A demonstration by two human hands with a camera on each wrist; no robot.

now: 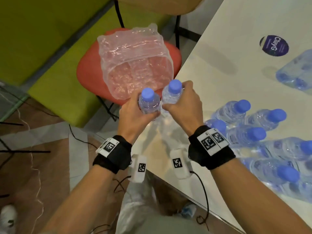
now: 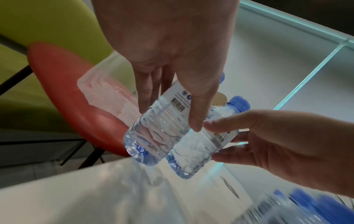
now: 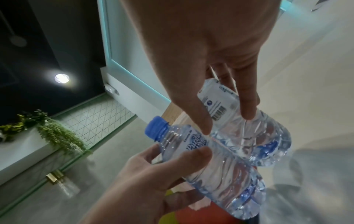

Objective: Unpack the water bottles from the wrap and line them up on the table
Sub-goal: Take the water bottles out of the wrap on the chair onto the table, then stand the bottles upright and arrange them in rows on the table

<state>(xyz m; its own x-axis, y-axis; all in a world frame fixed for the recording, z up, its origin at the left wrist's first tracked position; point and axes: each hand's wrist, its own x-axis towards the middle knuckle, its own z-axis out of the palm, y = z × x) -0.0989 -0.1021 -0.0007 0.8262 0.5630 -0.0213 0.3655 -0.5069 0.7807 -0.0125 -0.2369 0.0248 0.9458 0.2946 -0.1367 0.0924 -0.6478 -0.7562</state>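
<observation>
Each hand grips one small clear water bottle with a blue cap. My left hand holds its bottle upright, just above the near corner of the white table. My right hand holds the second bottle right beside it, and the two bottles touch. The clear plastic wrap lies open and looks empty on a red chair seat to the left of the table. Several more bottles stand grouped on the table to my right.
A round purple sticker is on the table farther back. More bottles sit blurred at the table's far right. A green surface lies behind the chair. Dark cables run over the floor at left.
</observation>
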